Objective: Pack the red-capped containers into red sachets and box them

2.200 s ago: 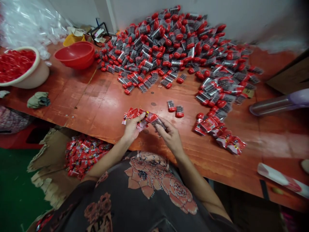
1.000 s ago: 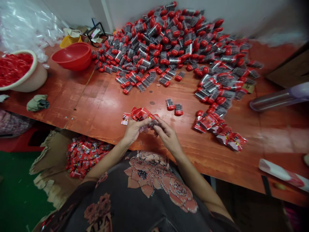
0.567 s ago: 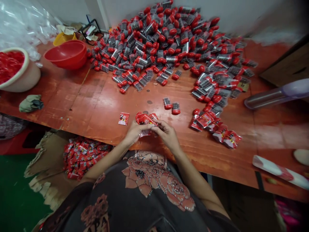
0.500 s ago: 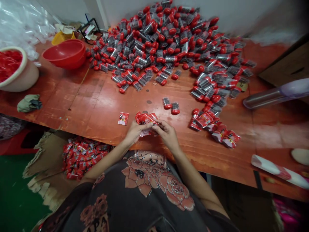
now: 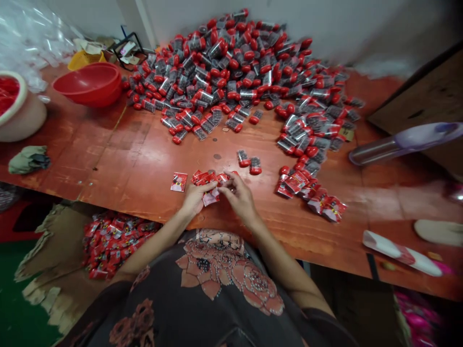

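Observation:
My left hand [image 5: 195, 197] and my right hand [image 5: 237, 195] meet above the table's front edge, both gripping a bunch of red foil packets [image 5: 206, 178]. One pale packet corner hangs below the bunch, between my hands. A single red packet [image 5: 179, 182] lies flat just left of my left hand, apart from the bunch. Two clear tubes with red caps [image 5: 249, 163] lie a little beyond my right hand. Part of the bunch is hidden behind my fingers.
A large heap of clear red-capped tubes [image 5: 231, 82] covers the back of the red wooden table [image 5: 108, 159]. Red packets [image 5: 307, 190] lie to the right. Below the edge, a torn cardboard box [image 5: 54, 246] holds many packets. A red bowl [image 5: 87, 84] and white basin [image 5: 18, 115] stand left.
The loose packet now lies apart from the bunch, left of my hands. My hands have drawn closer together. The whole scene has shifted left and slightly down in view.

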`<act>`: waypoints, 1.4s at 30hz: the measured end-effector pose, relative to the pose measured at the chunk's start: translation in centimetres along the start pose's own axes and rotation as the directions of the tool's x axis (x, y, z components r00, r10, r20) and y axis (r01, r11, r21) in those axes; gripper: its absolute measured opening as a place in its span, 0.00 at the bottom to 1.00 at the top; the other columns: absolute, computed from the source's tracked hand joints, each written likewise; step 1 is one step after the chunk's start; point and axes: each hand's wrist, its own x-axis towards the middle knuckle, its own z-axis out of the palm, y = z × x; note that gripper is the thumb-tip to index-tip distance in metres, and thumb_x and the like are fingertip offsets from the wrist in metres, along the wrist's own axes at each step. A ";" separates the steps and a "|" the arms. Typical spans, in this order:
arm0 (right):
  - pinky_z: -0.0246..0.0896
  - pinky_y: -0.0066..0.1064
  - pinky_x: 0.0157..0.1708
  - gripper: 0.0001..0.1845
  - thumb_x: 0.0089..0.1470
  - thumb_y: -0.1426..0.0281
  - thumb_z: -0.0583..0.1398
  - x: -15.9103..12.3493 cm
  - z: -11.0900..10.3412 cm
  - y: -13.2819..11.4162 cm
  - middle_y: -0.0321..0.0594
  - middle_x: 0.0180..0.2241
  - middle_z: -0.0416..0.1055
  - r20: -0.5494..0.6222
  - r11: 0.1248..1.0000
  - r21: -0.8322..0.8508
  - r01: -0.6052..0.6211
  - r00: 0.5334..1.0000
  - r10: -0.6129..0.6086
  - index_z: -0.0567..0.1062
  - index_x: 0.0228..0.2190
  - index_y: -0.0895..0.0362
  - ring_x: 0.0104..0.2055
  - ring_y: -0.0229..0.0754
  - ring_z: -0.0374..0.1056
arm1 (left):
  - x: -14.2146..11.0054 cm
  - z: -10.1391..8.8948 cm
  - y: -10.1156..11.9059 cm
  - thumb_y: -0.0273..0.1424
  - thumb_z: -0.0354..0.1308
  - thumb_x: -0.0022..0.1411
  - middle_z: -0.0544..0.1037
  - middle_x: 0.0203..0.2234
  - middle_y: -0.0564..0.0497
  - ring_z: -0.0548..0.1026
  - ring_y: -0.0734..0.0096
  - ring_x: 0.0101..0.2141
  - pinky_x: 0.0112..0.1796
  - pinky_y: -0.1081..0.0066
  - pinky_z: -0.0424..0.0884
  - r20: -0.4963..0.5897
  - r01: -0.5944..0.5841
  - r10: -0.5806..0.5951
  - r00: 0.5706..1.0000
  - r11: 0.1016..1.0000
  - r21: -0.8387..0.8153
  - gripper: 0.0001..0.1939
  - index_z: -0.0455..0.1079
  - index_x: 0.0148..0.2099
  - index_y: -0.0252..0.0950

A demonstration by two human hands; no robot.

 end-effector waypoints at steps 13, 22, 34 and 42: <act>0.55 0.49 0.56 0.21 0.62 0.73 0.50 11.0 -7.6 4.6 0.52 0.61 0.64 0.331 0.560 -0.754 0.343 0.935 -0.125 0.74 0.52 0.56 0.61 0.57 0.59 | 1.1 0.0 1.4 0.20 0.70 0.42 0.79 0.22 0.51 0.76 0.75 0.21 0.27 0.75 0.74 -0.138 -0.070 0.056 0.989 0.992 -0.105 0.09 0.74 0.27 0.31; 0.66 0.40 0.41 0.20 0.62 0.64 0.53 7.2 -4.5 2.3 0.50 0.42 0.77 0.207 0.816 -0.539 0.208 0.972 -0.111 0.69 0.52 0.58 0.41 0.49 0.71 | 1.4 0.0 2.5 0.21 0.64 0.54 0.77 0.19 0.53 0.76 0.76 0.21 0.28 0.76 0.73 -0.175 0.088 -0.137 0.975 0.960 -0.265 0.06 0.71 0.29 0.34; 0.69 0.40 0.40 0.22 0.59 0.63 0.57 -0.5 1.1 -1.4 0.43 0.44 0.76 0.040 0.999 0.024 -0.023 0.999 0.022 0.70 0.54 0.50 0.39 0.45 0.73 | 1.0 0.5 2.0 0.22 0.66 0.52 0.78 0.24 0.51 0.76 0.74 0.26 0.36 0.70 0.74 -0.134 0.004 -0.044 0.990 0.958 -0.286 0.05 0.72 0.29 0.34; 0.67 0.47 0.50 0.25 0.59 0.62 0.56 -0.5 0.2 -2.4 0.40 0.49 0.76 0.159 0.992 0.115 -0.049 0.987 0.030 0.68 0.58 0.47 0.47 0.46 0.73 | -0.3 0.9 2.4 0.24 0.71 0.43 0.79 0.25 0.52 0.76 0.73 0.27 0.36 0.69 0.73 -0.146 -0.216 0.195 0.970 0.964 -0.152 0.11 0.74 0.30 0.35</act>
